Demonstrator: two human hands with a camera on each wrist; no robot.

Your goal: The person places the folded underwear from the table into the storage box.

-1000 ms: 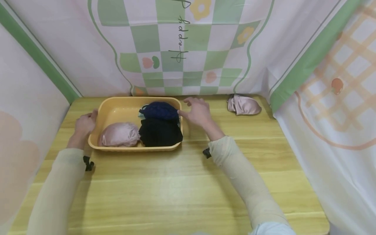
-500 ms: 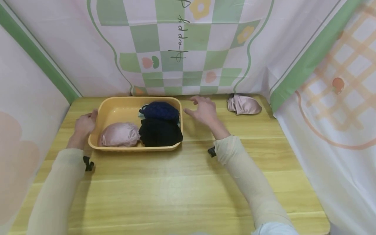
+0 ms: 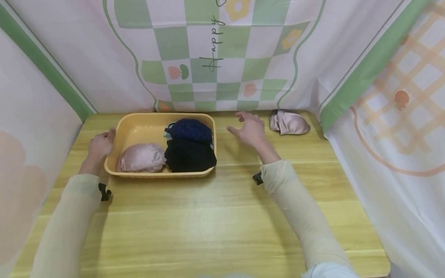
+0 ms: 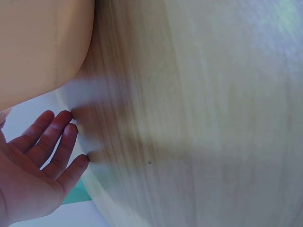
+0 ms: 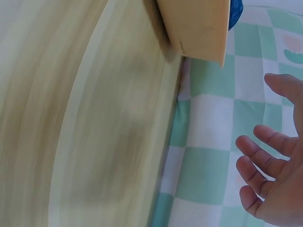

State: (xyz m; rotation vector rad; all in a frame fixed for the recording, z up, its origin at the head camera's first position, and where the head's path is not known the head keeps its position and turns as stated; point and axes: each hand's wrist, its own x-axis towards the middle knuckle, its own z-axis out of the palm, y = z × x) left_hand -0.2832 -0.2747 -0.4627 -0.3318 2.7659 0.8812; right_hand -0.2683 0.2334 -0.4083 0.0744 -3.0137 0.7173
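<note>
At the left end of a yellow plastic tray (image 3: 160,175), my left hand (image 3: 101,146) sits with its thumb at the rim. In the left wrist view, that hand's fingers (image 4: 59,163) are loosely extended beside the tray wall, their tips at the tabletop. Inside the tray lie a pink satin bundle (image 3: 141,158), a black folded cloth item (image 3: 189,155) and a dark blue folded one (image 3: 190,129). My right hand (image 3: 252,129) hovers over the table right of the tray, fingers spread and holding nothing. Farther right, a second pink satin bundle (image 3: 289,122) lies near the back edge.
The tray and bundles rest on a wooden table (image 3: 208,227). A green-and-white checked curtain (image 3: 219,69) hangs along the back edge. More fabric panels stand at the left and right sides.
My right hand has moved away from the tray's right rim, rightward toward the pink satin bundle on the table. My left hand and the tray stay in place.
</note>
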